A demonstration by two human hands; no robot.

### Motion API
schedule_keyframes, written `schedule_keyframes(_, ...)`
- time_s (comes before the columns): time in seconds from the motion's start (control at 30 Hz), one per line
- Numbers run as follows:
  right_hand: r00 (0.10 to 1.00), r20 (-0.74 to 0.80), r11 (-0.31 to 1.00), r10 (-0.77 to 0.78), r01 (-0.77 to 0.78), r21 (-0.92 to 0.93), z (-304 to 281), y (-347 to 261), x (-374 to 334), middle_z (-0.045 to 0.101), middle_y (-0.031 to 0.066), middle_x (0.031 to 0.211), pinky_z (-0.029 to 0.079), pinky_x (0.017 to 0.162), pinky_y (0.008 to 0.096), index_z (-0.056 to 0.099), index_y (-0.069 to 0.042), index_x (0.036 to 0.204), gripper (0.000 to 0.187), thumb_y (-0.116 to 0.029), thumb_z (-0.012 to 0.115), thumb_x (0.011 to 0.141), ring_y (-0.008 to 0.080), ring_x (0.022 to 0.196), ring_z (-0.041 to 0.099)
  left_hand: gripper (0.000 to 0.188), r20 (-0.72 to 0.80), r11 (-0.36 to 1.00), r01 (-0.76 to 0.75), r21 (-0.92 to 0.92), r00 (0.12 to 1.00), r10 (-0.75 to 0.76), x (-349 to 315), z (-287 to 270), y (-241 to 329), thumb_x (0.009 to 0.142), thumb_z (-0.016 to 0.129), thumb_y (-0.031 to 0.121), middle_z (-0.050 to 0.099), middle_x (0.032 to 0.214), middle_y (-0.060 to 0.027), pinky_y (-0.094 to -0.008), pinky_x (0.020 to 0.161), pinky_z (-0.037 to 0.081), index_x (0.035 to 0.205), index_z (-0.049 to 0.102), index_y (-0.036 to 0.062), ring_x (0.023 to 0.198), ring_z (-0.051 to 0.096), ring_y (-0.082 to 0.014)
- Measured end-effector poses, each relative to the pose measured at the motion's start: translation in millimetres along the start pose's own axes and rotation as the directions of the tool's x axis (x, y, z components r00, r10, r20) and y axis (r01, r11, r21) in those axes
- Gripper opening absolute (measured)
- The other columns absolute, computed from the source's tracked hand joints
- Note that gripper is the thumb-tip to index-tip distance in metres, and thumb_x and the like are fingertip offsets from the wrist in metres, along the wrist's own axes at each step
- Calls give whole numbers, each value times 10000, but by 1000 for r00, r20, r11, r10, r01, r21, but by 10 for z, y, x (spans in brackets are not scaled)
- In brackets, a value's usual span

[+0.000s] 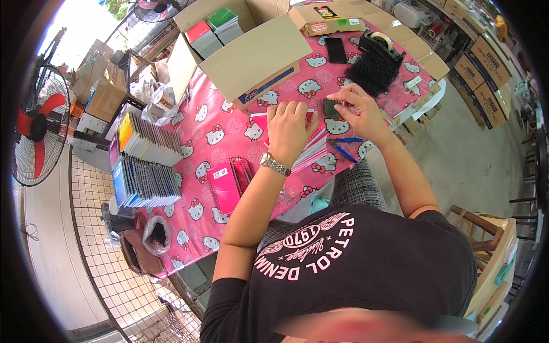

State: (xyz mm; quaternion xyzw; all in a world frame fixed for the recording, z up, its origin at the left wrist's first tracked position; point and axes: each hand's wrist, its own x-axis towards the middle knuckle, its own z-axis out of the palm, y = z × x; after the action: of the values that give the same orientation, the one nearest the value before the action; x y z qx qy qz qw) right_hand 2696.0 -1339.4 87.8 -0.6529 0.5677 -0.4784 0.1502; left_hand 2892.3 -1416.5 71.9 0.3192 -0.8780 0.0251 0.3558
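Observation:
My left hand (290,128), a watch on its wrist, is curled closed over a stack of pink-and-white sheets (311,150) at the table's near edge. Whatever its fingers grip is hidden. To its right, my right hand (359,113) has thumb and fingers pinched together beside a small dark green object (330,108); what lies in the pinch is too small to name. Just below that hand rests a blue-handled tool (346,150) that looks like pliers. Bright pink spiral notebooks (225,187) lie left of my left forearm.
An open cardboard box (257,63) holds red and green books. Black binding coils (374,71) are piled near a tape dispenser (382,43) and a black phone (336,50). Rows of spiral notebooks (146,183) stand at left, beyond them a fan (40,124).

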Motion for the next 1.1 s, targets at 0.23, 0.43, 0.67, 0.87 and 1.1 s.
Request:
schedule_keyframes(0.23,999,41,996,-6,3,88,0,-16,-83,594,57,978,516,757,304,703,-81,1089,273,46,638,856,183,863,628,264,26,1000,-18,23,999,18,-23,-27,65,874,718,333,623,811,-57,-415,796,434,850,612,93,824,603,-255)
schedule_keyframes(0.43,994,48,985,-101,93,146,21,40,-111,627,76,1034,520,745,297,685,-53,1068,245,47,635,851,187,880,644,308,91,1000,15,-2,996,-15,-37,-63,84,898,698,357,653,866,-92,-419,816,439,918,618,60,862,616,-285)
schedule_keyframes(0.67,983,177,990,45,-67,121,-54,-45,-89,661,92,970,517,755,319,640,-60,1240,354,-61,668,887,196,857,645,295,178,998,53,-26,983,-48,-19,-139,157,908,681,289,668,964,-107,-446,882,432,1075,599,60,949,616,-307)
schedule_keyframes(0.87,924,378,995,66,-88,41,-237,-211,36,686,103,942,524,783,341,565,-67,1366,453,-150,652,930,229,851,668,294,269,999,-33,-41,962,43,-57,-242,98,917,646,184,654,1062,-128,-460,937,411,1171,571,58,1032,598,-320)
schedule_keyframes(1.1,766,630,728,127,-503,465,-209,78,203,686,159,1147,532,869,341,404,-49,1494,527,-173,556,1005,164,1001,657,224,206,989,-16,-150,977,47,-96,-291,75,924,629,180,672,1045,-126,-464,922,431,1113,603,63,996,618,-321)
